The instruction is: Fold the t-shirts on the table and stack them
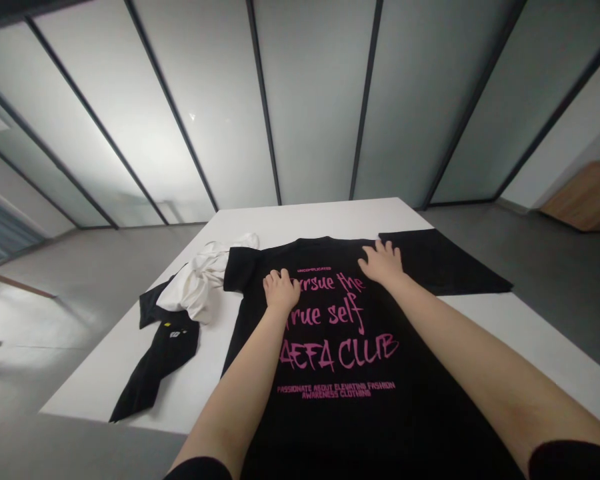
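A black T-shirt (340,400) with pink lettering lies spread flat on a white table (310,217), its collar at the far end. My left hand (281,288) rests on the upper left of the print, fingers curled down against the cloth. My right hand (381,261) lies flat near the collar with fingers spread. The shirt's right sleeve (445,263) stretches out to the right. The left sleeve (240,267) looks folded in near the left shoulder. Neither hand holds anything.
A crumpled white garment (200,280) lies on the table left of the shirt, on top of another black garment (155,363) that reaches the table's near left edge. Frosted glass wall panels stand behind. A wooden cabinet (585,197) is at the far right.
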`<state>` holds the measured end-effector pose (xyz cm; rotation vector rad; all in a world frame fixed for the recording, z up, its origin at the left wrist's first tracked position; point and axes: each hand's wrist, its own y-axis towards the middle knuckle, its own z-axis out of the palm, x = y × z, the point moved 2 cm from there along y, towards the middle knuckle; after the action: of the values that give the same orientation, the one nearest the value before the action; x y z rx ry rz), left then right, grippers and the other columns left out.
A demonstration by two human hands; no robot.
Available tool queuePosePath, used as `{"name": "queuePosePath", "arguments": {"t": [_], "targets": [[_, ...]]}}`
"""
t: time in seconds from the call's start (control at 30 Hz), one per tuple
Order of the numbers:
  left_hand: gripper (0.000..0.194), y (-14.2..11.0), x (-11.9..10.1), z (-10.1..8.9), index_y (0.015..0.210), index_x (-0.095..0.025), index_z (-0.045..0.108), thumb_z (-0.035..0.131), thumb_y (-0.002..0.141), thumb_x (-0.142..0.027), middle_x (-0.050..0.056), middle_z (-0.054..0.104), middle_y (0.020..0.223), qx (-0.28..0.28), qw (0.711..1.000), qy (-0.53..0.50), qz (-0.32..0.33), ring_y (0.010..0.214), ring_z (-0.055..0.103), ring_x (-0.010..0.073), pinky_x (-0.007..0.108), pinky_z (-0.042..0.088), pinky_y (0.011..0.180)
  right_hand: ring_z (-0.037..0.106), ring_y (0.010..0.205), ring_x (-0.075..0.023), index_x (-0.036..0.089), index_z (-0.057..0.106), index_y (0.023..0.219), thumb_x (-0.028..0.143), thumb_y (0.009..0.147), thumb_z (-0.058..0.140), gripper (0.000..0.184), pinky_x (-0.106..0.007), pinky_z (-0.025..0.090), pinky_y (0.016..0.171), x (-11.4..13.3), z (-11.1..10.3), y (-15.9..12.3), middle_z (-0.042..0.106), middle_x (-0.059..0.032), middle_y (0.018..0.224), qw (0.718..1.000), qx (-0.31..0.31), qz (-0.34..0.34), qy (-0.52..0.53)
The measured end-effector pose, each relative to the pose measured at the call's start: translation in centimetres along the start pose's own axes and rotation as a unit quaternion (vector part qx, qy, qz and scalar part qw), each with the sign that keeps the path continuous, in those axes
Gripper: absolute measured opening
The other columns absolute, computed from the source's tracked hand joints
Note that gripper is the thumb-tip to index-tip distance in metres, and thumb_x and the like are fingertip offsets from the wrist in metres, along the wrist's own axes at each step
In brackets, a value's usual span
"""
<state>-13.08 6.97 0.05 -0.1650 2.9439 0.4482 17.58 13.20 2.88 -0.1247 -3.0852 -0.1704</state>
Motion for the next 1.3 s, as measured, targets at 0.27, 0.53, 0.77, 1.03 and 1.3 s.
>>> {"name": "queuePosePath", "arguments": {"t": [0.27,0.53,0.77,1.03,1.3], "targets": [[0.046,0.4,0.8,0.7,0.14,-0.019,0.063,0.052,0.101,-0.039,0.017,0.059,0.154,0.021,0.999,-0.043,0.021,0.149,0.047,0.0376,0.054,0.034,0.124,0.027,0.162,-0.0423,0.025,0.045,0.167,0.057,0.108,0.032,0.069,-0.06,0.021,0.13,2.0,3.8,-1.6,0.033,-0.0134,0.177,0.996,0.045,0.03,0.075],[0.059,0.7,0.9,0.9,0.154,-0.016,0.057,0.048,0.103,-0.045,0.017,0.048,0.168,0.065,0.997,-0.036,0.017,0.157,0.038,0.0409,0.058,0.03,0.129,0.024,0.16,-0.0526,0.015,0.052,0.162,0.052,0.104,0.043,0.069,-0.068,0.018,0.127,-4.3,4.0,-1.3,0.033,-0.0225,0.174,0.979,-0.007,0.181,0.094],[0.061,0.7,0.8,1.0,0.155,-0.014,0.056,0.049,0.103,-0.043,0.019,0.045,0.169,0.068,0.996,-0.045,0.018,0.158,0.037,0.0428,0.059,0.029,0.129,0.021,0.161,-0.0534,0.019,0.054,0.16,0.049,0.103,0.049,0.064,-0.073,0.02,0.124,-1.9,2.7,-1.6,0.029,-0.0233,0.176,0.983,-0.088,0.123,0.109],[0.038,2.6,2.7,1.8,0.126,-0.021,0.074,0.068,0.092,-0.037,0.017,0.068,0.146,0.025,0.981,-0.191,0.021,0.14,0.057,0.04,0.056,0.042,0.12,0.034,0.16,-0.0418,0.024,0.049,0.165,0.05,0.109,0.042,0.062,-0.059,0.026,0.129,1.8,4.0,-2.4,0.038,-0.0147,0.175,0.994,0.046,-0.031,0.089],[0.028,6.5,12.6,-0.7,0.12,-0.018,0.065,0.056,0.093,-0.019,0.015,0.07,0.128,-0.283,0.864,-0.368,-0.194,0.133,0.061,0.0289,0.047,0.042,0.121,0.034,0.16,-0.0391,0.024,0.052,0.163,0.05,0.108,0.044,0.061,-0.055,0.026,0.13,1.6,4.0,-2.5,0.038,-0.0135,0.175,0.994,0.035,-0.025,0.096]]}}
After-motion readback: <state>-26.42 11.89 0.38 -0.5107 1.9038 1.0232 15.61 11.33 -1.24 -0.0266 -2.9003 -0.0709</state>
